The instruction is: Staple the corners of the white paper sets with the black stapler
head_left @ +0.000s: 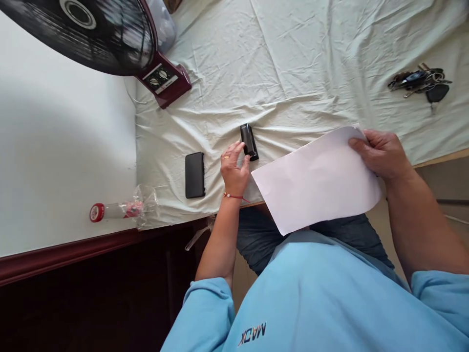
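A small glossy black desk tool (249,138), which looks like a stapler or a hole punch, lies on the cloth in front of me. My left hand (234,168) is at its near left side, thumb and fingers apart; whether the fingertips touch it I cannot tell. White paper (318,178) hangs tilted over the table's edge and my lap, and my right hand (383,154) pinches it at the far right corner. Whether it is one sheet or a few is unclear. Left of my left hand lies a flat black phone-like object (194,175).
A dark red fan (168,85) stands at the back left. A bottle with a red cap (97,212) lies in clear plastic on the left. Keys (425,83) rest at the far right. Wrinkled pale cloth (300,63) covers the table.
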`<act>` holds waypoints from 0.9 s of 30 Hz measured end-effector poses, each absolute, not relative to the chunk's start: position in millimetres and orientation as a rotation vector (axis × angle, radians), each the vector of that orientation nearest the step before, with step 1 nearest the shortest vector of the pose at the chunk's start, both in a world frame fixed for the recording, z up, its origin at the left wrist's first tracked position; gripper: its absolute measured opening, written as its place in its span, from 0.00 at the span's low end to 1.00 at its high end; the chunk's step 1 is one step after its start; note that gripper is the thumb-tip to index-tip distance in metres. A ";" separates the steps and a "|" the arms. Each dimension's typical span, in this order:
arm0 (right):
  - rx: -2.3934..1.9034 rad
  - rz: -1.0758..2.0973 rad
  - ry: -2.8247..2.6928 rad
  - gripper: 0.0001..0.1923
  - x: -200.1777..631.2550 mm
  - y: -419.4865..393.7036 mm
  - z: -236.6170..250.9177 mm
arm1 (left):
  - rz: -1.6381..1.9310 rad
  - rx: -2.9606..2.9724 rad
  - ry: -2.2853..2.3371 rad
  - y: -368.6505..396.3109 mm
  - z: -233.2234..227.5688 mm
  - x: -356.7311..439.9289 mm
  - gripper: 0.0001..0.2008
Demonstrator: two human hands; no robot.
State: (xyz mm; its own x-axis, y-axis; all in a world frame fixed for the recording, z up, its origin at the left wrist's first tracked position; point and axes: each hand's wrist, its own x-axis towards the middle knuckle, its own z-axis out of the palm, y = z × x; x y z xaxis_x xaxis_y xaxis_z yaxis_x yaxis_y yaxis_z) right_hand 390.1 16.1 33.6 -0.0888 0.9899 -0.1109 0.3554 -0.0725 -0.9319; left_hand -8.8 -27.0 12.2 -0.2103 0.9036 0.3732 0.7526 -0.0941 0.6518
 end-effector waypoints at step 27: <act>-1.244 1.052 -1.317 0.23 331.9 48.9 19.1 | 1.350 1.038 1.666 -83.7 4.1 5.4 0.28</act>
State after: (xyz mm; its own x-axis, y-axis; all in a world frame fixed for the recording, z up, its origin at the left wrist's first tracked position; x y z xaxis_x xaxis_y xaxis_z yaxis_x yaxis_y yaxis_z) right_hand 331.9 48.9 19.1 0.0282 0.9949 0.0971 0.1254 0.0928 -0.9878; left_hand 5.4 -83.7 4.1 -0.3977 0.9159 -0.0552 0.1354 0.1181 0.9837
